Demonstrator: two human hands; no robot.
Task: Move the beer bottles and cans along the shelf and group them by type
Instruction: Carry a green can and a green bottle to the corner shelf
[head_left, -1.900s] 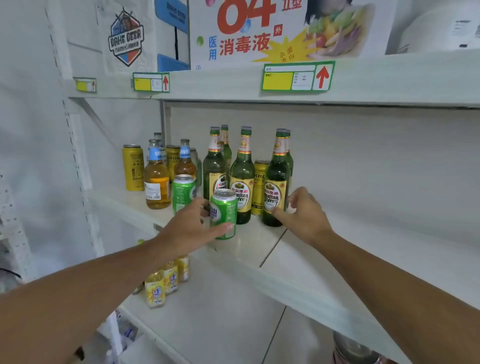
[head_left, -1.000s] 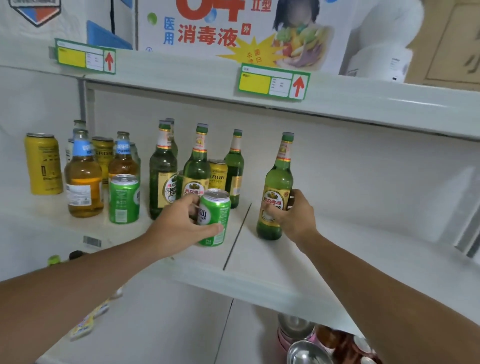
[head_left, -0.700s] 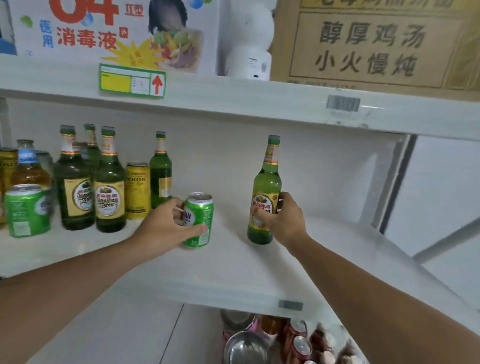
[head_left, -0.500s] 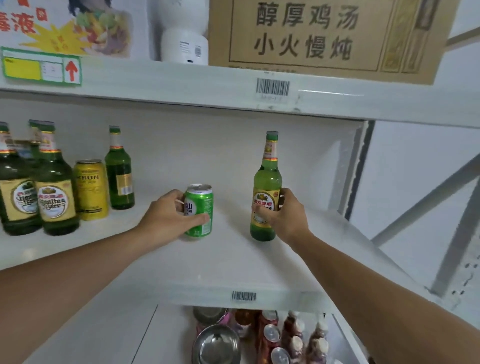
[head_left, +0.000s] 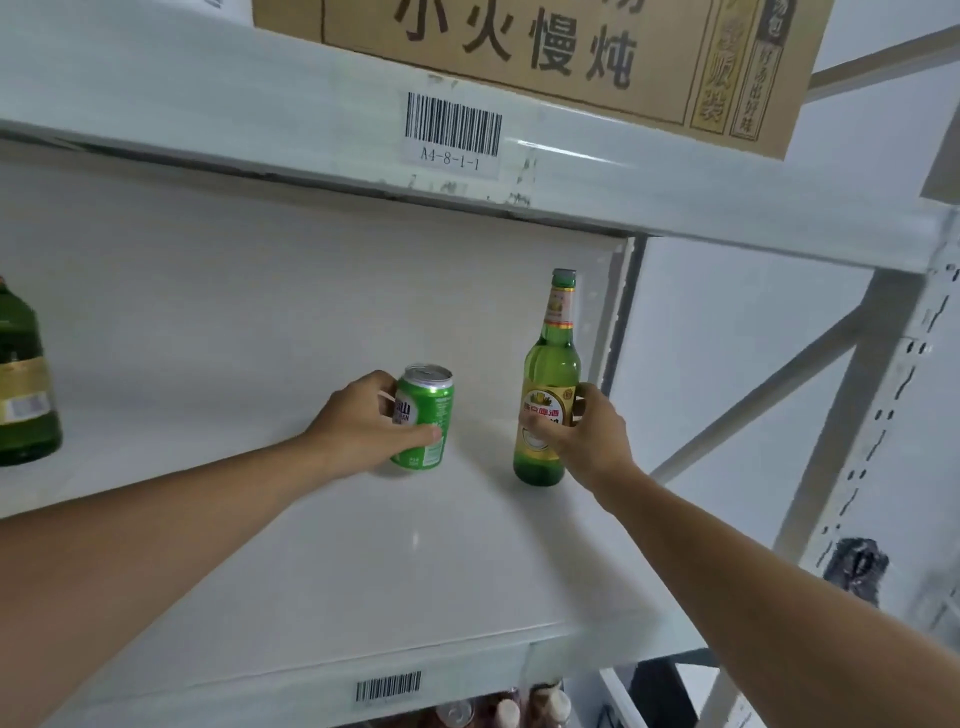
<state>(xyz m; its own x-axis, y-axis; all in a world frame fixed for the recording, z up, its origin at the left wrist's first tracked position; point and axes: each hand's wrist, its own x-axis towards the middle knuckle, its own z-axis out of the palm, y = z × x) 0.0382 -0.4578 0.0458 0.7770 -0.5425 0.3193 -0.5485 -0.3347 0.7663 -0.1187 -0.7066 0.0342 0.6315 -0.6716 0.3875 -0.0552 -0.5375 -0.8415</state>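
Head view, left hand (head_left: 358, 423) gripping can (head_left: 423, 418); right hand (head_left: 589, 434) gripping bottle (head_left: 548, 387)

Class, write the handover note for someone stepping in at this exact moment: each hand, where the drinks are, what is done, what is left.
Left hand: wrapped around the green can, which looks slightly tilted, at or just above the shelf.
Right hand: gripping the green bottle, upright, near the shelf's right end.
Another green bottle stands at the far left edge of view; the space between is bare.
Done: one can and one bottle brought to the right end.
Left: set both down apart, one spot per type, then fetch the remaining drinks, mostly out of view.
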